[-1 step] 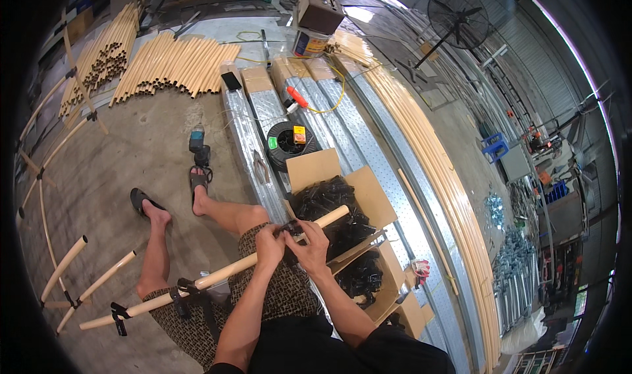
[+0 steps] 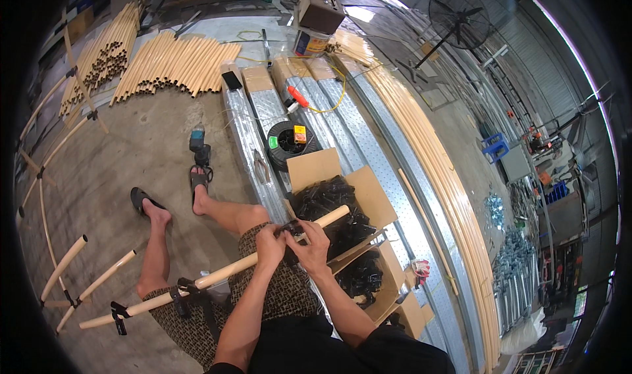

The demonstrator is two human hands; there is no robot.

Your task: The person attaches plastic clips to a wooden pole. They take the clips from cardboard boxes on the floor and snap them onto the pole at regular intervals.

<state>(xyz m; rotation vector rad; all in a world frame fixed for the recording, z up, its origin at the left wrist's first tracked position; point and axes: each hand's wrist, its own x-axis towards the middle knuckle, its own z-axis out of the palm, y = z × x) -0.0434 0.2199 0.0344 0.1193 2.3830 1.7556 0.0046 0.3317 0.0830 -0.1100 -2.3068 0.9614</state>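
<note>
A long cream-coloured pipe (image 2: 230,269) lies slantwise across my lap, its near end low at the left and its far end over an open box. My left hand (image 2: 269,247) and my right hand (image 2: 311,244) close together around a small black pipe clamp (image 2: 290,228) on this pipe, toward its right end. The fingers partly hide the clamp. Further left along the pipe sit other black clamps (image 2: 186,286), with one more clamp (image 2: 119,316) near the left end. Loose black clamps (image 2: 322,199) fill the cardboard box (image 2: 372,193) beside my right hand.
A second box (image 2: 393,268) holds more black pieces. Wrapped metal profiles (image 2: 332,104) carry a black wire spool (image 2: 289,160), pliers (image 2: 261,170) and a phone (image 2: 231,81). A cordless drill (image 2: 197,143) stands by my foot. Cream pipes (image 2: 171,68) lie stacked behind; a pipe frame (image 2: 43,196) stands left.
</note>
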